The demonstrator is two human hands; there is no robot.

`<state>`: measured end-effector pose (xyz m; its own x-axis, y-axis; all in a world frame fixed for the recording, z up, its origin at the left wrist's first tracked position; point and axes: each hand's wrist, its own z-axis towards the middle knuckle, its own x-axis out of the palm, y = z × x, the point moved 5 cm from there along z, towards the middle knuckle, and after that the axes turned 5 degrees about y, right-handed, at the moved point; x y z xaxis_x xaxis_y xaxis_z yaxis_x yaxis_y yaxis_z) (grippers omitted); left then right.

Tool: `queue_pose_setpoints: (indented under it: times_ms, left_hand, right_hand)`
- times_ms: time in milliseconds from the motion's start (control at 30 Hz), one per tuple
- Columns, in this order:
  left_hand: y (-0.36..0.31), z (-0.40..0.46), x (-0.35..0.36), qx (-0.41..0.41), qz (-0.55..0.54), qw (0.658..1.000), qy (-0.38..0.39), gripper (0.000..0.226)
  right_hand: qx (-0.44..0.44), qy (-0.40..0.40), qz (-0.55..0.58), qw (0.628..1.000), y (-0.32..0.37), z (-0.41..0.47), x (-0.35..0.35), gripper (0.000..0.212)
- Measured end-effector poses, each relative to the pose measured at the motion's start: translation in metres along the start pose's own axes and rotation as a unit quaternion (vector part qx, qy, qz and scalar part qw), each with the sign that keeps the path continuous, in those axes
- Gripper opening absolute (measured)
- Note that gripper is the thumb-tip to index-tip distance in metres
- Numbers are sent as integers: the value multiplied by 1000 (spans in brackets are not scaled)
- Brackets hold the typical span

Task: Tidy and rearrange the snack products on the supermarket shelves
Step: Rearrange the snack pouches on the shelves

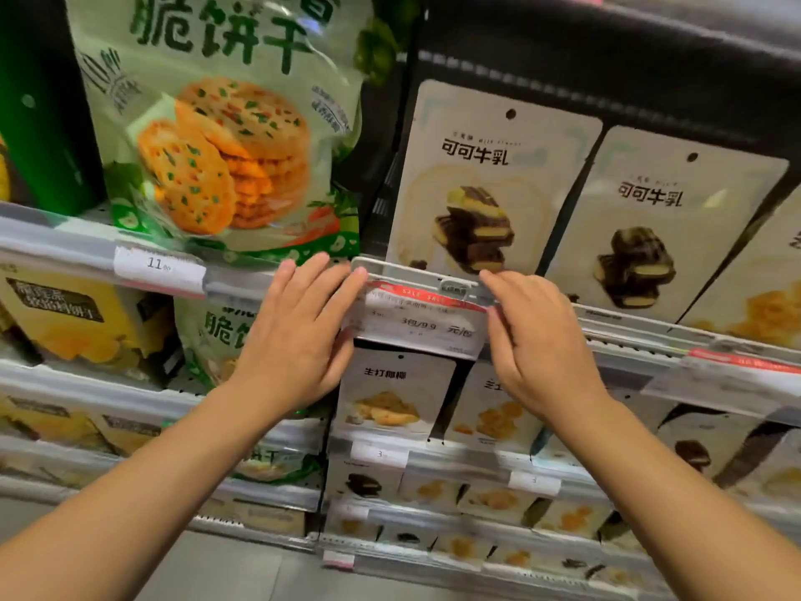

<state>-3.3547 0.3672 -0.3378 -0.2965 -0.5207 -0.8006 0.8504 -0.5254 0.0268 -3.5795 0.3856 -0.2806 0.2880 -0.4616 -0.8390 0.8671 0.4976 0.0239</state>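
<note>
A white price tag (416,323) with a red sale strip hangs in a clear holder on the shelf edge, below a white cocoa-milk biscuit pack (485,180). My left hand (299,336) holds the tag's left end, fingertips on the holder's top and thumb at its lower left corner. At the tag's right end, my right hand (537,340) pinches it with the index finger on the top edge and the thumb against the side. A second cocoa-milk pack (650,227) leans to the right of the first. A large green cracker bag (225,123) stands on the shelf at upper left.
The upper-left shelf rail (65,245) carries a price label reading 11 (158,264). Below it sit a yellow snack bag (73,318) and another green cracker bag (216,336). Small white snack packs (390,392) fill several lower rows. A dark green pack (43,101) stands at far left.
</note>
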Motion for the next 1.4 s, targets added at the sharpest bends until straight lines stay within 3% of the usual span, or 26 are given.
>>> queue_pose_setpoints:
  times_ms: [100, 167, 267, 400, 500, 600, 767, 833, 933, 1067, 1167, 1233, 1333, 1400]
  left_hand:
    - [-2, -12, 4, 3, -12, 998, -68, 66]
    - [-23, -35, 17, 65, -24, 993, -99, 61]
    - [-56, -64, 59, 143, -64, 986, 61, 59]
    - [-51, -51, 89, 10, -48, 987, 156, 50]
    - [-39, -28, 91, -94, -37, 978, 183, 22]
    - [-23, -17, 102, -161, -69, 952, 251, 36]
    - [-13, -15, 86, -165, -169, 952, 193, 13]
    - [-17, -19, 71, -134, -202, 962, 129, 6]
    - [-31, -22, 49, -75, -236, 964, 91, 7]
    - [-54, -15, 25, -25, -247, 965, 80, 8]
    - [-75, -10, 17, -18, -277, 957, 86, 5]
    - [-97, -10, 18, 2, -295, 950, 107, 5]
    - [-134, -10, 26, 21, -328, 935, 132, 5]
    - [-163, -8, 33, 40, -341, 929, 142, 5]
  right_hand:
    - [-10, -46, 23, 999, -4, -3, 9, 37]
    - [-10, -80, 29, 996, -6, -4, 13, 36]
    - [-11, -123, 10, 992, -7, -5, 20, 34]
    - [-19, -151, -7, 988, -7, -6, 24, 35]
    - [-29, -157, -11, 987, -6, -7, 24, 37]
    - [-32, -160, -13, 987, -5, -6, 24, 37]
    - [-24, -151, -20, 988, -7, -7, 24, 38]
    - [-19, -146, -20, 989, -7, -7, 24, 38]
    - [-3, -144, -13, 990, -4, -7, 22, 38]
    - [76, -90, 79, 990, 8, -22, 25, 51]
    - [72, -27, 184, 980, 26, -53, 23, 50]
    - [73, 36, 113, 990, 28, -81, 20, 51]
    - [168, 106, 48, 979, 9, -126, 10, 55]
    - [215, 136, 25, 967, -8, -158, 0, 40]
